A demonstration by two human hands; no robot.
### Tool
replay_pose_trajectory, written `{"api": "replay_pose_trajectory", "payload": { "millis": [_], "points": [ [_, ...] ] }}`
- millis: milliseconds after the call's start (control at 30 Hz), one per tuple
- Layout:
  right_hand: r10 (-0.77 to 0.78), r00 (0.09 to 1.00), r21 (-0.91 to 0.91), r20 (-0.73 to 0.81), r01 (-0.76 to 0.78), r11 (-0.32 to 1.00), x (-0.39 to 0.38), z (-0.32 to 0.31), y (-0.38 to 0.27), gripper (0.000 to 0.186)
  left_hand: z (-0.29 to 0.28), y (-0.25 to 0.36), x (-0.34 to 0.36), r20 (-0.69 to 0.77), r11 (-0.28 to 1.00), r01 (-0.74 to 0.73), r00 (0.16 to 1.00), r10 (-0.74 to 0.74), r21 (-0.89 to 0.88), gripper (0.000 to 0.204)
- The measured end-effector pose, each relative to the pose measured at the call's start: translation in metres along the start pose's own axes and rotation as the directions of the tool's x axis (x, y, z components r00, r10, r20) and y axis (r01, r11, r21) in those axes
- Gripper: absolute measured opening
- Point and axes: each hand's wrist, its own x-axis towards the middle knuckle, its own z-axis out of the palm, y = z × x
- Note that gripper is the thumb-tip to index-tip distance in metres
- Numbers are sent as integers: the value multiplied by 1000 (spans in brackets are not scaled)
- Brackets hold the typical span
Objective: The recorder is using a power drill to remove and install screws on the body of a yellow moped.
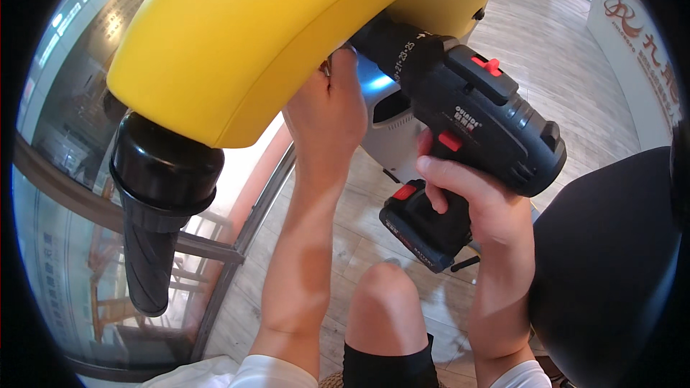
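Observation:
My right hand (478, 201) is wrapped round the handle of a black cordless drill (496, 126) with red switches. The drill's front end points up and left, against or just under a large curved yellow shell (266, 36); its tip is hidden there. My left hand (330, 111) reaches up beneath the shell's edge, beside the drill's chuck. Its fingers are closed and partly hidden, and a small metallic bit shows at them, too little to name. From the shell's lower left end a black grip (154, 244) hangs down. Blue-white light glows behind the chuck.
Close on the right stands a large black rounded object (611, 266). A white counter (636, 50) with red lettering is at the far right. Glass panels in a dark frame (230, 251) run along the left. My bare knee (384, 302) is below the hands, over a wood-plank floor (553, 43).

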Motion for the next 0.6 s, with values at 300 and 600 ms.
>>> {"api": "replay_pose_trajectory", "payload": {
  "millis": [300,600],
  "points": [
    [39,999,75,-4,-39,996,3,4,-5,37,7,-8,-1,-63,995,-96,993,96,-10,30],
    [-33,999,-154,-29,29,988,-3,8,1,23,0,-4,1,-28,994,-16,1000,13,-105,29]
  ]
}}
